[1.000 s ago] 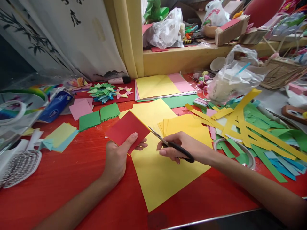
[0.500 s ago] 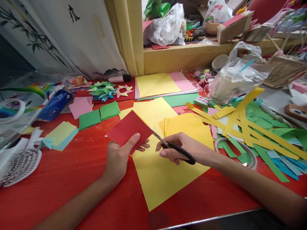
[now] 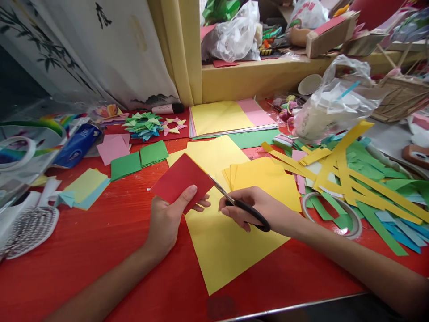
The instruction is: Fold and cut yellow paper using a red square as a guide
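Scissors (image 3: 234,202) gripped in the right hand (image 3: 259,208) have reached the edge of the red paper (image 3: 181,181) pinched by the left hand (image 3: 164,221), so cutting looks underway, needing a steady sheet.

The light is bright and even; it seems to come from the opening at the upper middle of the frame. Shadows under the left hand (image 3: 166,219) and the right hand (image 3: 258,208) are soft and faint. The plastic bag (image 3: 338,103) at the upper right glares white. Lines bend near the edges.
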`<state>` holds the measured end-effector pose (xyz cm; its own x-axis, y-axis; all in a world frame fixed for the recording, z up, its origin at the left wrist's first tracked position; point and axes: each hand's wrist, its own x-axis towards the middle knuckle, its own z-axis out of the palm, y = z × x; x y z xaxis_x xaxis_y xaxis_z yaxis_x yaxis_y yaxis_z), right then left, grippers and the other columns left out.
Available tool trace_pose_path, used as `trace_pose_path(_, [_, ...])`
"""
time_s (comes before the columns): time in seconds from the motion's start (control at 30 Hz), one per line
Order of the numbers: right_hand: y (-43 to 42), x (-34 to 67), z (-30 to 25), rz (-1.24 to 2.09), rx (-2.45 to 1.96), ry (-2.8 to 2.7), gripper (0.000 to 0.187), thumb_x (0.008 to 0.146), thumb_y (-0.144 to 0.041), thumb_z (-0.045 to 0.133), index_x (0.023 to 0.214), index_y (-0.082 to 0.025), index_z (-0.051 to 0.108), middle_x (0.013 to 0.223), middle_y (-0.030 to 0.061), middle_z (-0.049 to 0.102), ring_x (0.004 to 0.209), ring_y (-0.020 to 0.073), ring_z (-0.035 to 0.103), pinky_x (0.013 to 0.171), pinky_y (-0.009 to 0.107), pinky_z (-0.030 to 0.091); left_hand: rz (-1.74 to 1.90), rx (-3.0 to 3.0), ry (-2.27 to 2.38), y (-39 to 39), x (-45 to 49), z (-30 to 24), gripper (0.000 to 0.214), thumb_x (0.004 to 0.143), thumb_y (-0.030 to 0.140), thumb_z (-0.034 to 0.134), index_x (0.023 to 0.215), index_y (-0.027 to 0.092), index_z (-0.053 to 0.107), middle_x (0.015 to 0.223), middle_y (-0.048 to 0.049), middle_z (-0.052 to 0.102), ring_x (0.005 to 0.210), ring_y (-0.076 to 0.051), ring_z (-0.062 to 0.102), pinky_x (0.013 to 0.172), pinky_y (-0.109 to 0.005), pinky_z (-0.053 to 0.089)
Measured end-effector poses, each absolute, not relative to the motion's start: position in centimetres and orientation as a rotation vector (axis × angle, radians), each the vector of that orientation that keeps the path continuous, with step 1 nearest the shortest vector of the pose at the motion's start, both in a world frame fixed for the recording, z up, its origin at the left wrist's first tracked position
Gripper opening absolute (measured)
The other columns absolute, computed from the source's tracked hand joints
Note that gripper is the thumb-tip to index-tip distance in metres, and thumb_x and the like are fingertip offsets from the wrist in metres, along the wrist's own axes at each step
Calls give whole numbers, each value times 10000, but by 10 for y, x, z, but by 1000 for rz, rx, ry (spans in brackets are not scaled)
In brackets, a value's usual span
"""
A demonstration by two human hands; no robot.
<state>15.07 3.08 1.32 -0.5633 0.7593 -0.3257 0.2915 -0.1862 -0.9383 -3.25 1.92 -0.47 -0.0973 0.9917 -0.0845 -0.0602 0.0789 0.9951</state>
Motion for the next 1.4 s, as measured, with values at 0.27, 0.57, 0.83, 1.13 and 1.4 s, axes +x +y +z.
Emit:
trace_pose_path(0.27, [26,148,10,1795,-1182,-1684,126,769,-282,521,726,-165,538,523,-44,404,448,74,366,435,211,299,1243,1056,1264,20,-35,-4,144,730,277,607,679,156,667,646,-26,694,617,-191,652,562,-293,525])
trace_pose_path(0.57, [26,147,4,1759,-1222,-1678,197,751,-356,569,769,-160,558,554,-35,411,476,79,376,438,207,301,1214,1104,1257,20,-35,-3,180,738,270,600,610,159,662,595,-19,678,536,-165,627,520,-269,513])
trace_pose_path(0.83, [22,145,5,1726,-1184,-1659,147,793,-279,505,716,-158,536,550,-37,411,462,69,370,428,198,302,1215,1137,1233,22,-38,-5,168,750,257,586,628,162,651,603,-8,675,524,-161,627,504,-272,517])
trace_pose_path(1.13, [25,146,1,1714,-1241,-1684,181,758,-339,571,808,-167,586,535,-41,440,474,83,430,451,202,325,1176,1164,1202,20,-38,-6,165,758,250,584,630,167,646,589,7,663,516,-147,622,505,-259,516])
trace_pose_path(1.4, [23,143,0,1710,-1206,-1653,185,770,-343,559,735,-161,553,498,-50,403,448,76,376,443,212,307,1182,1145,1185,21,-38,-6,167,759,244,587,625,162,644,594,5,669,518,-150,624,501,-262,518])
